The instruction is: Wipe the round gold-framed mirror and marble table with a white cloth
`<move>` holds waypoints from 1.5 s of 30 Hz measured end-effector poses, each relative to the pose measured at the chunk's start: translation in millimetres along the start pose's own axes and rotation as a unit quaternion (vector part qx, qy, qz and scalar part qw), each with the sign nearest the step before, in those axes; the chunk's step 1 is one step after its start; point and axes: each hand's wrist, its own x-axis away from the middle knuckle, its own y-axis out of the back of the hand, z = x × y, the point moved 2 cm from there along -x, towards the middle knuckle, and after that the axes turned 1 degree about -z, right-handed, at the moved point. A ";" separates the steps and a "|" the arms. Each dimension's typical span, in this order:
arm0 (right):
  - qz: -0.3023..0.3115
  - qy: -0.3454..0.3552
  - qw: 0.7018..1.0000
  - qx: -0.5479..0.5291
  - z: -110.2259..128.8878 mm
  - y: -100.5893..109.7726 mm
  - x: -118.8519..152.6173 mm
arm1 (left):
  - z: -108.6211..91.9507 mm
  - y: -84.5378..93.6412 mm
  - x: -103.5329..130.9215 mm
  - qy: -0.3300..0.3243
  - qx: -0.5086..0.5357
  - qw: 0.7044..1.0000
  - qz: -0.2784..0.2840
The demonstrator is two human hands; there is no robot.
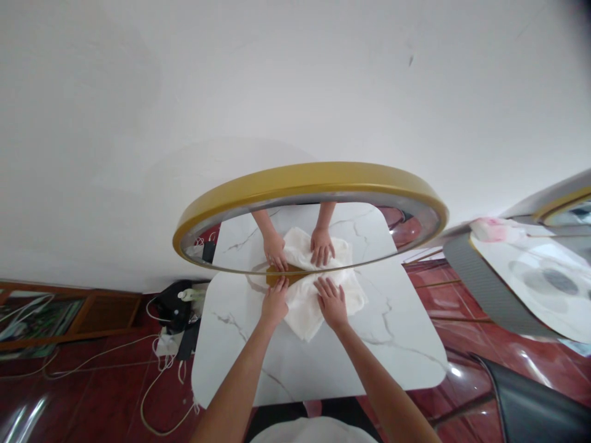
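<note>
A white cloth (303, 315) lies folded and wrinkled on the white marbled table (392, 351). My right hand (332, 303) rests flat on it with the fingers spread. At the cloth's left edge, my left hand (275, 300) is laid down with its fingers stretched toward the gold base (273, 278) of a mirror; its fingertips touch or nearly touch that base. The round mirror (309, 173) has a thick gold rim and stands at the table's far side. Both hands and the cloth are reflected in its glass.
A pale wall (295, 80) rises behind the mirror. Left of the table are a black bag (174, 304) and loose white cables (150, 394) on the red floor. A black chair (535, 394) is at lower right, and another white table (530, 277) with a pink-and-white packet (492, 229) is further right.
</note>
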 end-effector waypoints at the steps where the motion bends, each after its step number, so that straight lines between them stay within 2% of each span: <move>1: -0.003 -0.008 1.000 -0.001 0.4 0.1 0.1 | -0.2 0.4 0.2 0.002 0.001 1.000 0.000; 4: 0.002 0.002 1.000 -0.007 10.7 -3.1 0.2 | -1.3 1.1 1.2 0.007 0.003 1.000 -0.003; 12: 0.030 0.085 0.996 -0.018 61.4 -14.4 -5.3 | -2.3 4.5 1.9 -0.002 0.014 1.000 -0.014; 15: 0.032 0.087 0.996 -0.016 69.3 -12.3 -7.7 | 0.1 6.2 2.0 -0.008 0.016 1.000 -0.013; 17: 0.032 0.084 0.996 -0.013 65.2 -8.4 -6.9 | 1.8 6.3 2.0 -0.010 0.018 1.000 -0.009; 20: 0.027 0.068 0.997 -0.005 44.0 -1.0 -0.3 | 3.1 5.2 1.8 -0.007 0.021 1.000 -0.004; 24: 0.007 -0.011 0.999 0.041 4.1 6.7 13.0 | 3.9 3.4 2.4 -0.001 0.031 0.999 -0.011; 27: 0.002 -0.055 0.996 0.064 -6.2 7.9 16.2 | 4.3 2.0 3.5 -0.003 0.040 0.999 -0.020; 29: 0.007 -0.051 0.997 0.060 5.2 5.7 12.8 | 4.0 0.8 3.7 -0.005 0.045 0.999 -0.026; 33: 0.034 0.000 0.999 0.026 57.3 -3.6 1.1 | 2.7 2.4 2.0 -0.006 0.051 0.998 -0.044; 36: 0.032 -0.008 0.999 0.005 88.4 -7.7 -2.8 | 1.6 8.4 3.1 -0.010 0.054 0.996 -0.065; 38: 0.023 -0.022 0.999 -0.006 96.0 -7.8 -2.0 | 0.4 11.1 9.0 -0.002 0.056 0.994 -0.098; 40: 0.022 -0.031 0.999 -0.018 95.5 -7.2 -0.3 | -1.8 9.1 20.4 0.017 0.065 0.986 -0.155; 42: 0.031 -0.033 0.998 -0.037 92.4 -6.7 1.0 | -4.8 0.6 35.1 0.038 0.081 0.974 -0.208; 45: 0.048 -0.009 0.996 -0.079 92.6 -5.8 1.5 | -6.6 -19.7 53.0 0.065 0.100 0.966 -0.228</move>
